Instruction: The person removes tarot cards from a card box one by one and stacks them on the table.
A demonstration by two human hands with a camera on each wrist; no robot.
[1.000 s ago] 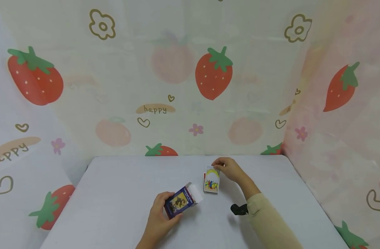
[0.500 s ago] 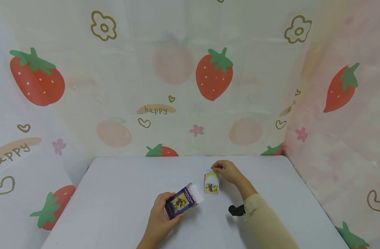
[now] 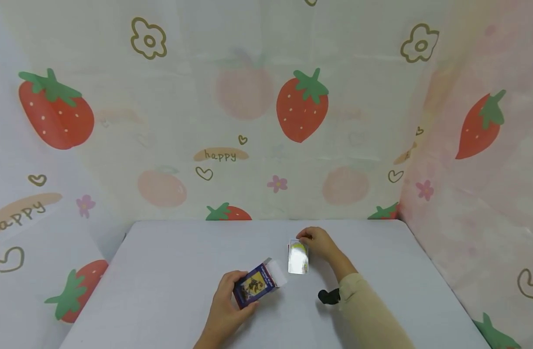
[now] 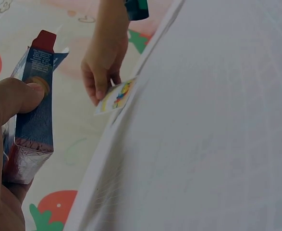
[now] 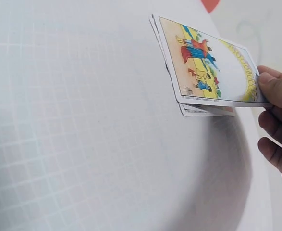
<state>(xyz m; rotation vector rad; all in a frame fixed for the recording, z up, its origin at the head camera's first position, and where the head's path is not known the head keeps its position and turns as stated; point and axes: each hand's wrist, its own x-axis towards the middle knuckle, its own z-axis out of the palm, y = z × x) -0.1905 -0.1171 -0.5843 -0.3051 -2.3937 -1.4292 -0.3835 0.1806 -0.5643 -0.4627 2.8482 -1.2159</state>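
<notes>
Blue oblong cardboard box (image 3: 254, 286): one. White-bordered illustrated rectangular cards (image 5: 210, 65): at least two. Bare hands (image 3: 227, 306) (image 3: 320, 241): two. White table (image 3: 183, 254): one.

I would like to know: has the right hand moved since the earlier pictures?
Yes, slightly: in the head view, the right hand now sits further below the table's far edge, so it has moved down the picture.

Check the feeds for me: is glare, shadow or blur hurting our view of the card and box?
Head view: glare washes out most of the tarot card; right wrist view: its figures show clearly, but a broad shadow darkens part of the white tabletop; left wrist view: the card's picture looks soft, and the fine print on the blue box is unreadable.
</notes>
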